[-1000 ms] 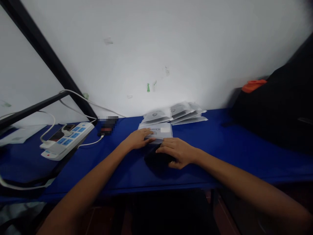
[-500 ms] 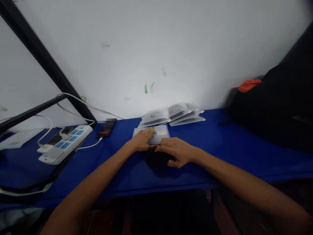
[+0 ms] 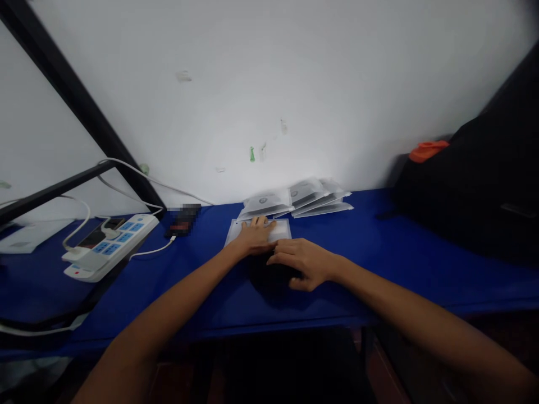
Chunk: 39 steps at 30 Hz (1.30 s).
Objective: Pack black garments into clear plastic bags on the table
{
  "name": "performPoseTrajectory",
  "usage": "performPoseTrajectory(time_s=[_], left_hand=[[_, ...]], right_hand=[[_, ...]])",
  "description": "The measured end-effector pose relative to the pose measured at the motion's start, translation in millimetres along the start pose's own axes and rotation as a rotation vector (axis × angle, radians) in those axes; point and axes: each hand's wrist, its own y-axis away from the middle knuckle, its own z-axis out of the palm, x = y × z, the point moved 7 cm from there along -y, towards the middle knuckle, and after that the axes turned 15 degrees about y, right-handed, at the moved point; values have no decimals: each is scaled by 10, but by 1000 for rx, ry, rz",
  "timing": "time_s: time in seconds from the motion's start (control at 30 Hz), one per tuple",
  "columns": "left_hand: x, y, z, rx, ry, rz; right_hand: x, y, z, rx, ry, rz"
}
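While the left hand (image 3: 255, 237) presses flat, fingers spread, on a clear plastic sleeve (image 3: 281, 227) on the blue table (image 3: 379, 264), the right hand (image 3: 305, 262) curls over a dark packet (image 3: 272, 278), grip unclear, just below more sleeves holding printed sheets (image 3: 314, 196)!

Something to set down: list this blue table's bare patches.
Bare blue tabletop lies between the right hand and the black bag, and between the power strip and the left hand. It's crowded at the stacked packets.
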Motion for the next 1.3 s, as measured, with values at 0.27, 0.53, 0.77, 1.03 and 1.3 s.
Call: performPoseTrajectory(time_s=[0.27, 0.53, 0.77, 1.03, 1.3], left_hand=[[-65, -109, 81, 48, 15, -131], [-142, -221, 88, 32, 15, -188], [-234, -428, 38, 164, 235, -180], [-23, -131, -131, 252, 408, 18], [296, 617, -186, 96, 911, 378]], right_hand=[[-7, -14, -35, 3, 44, 15], [21, -2, -8, -25, 48, 23], [40, 11, 20, -39, 43, 26], [172, 68, -46, -104, 93, 90], [193, 85, -17, 132, 215, 172]])
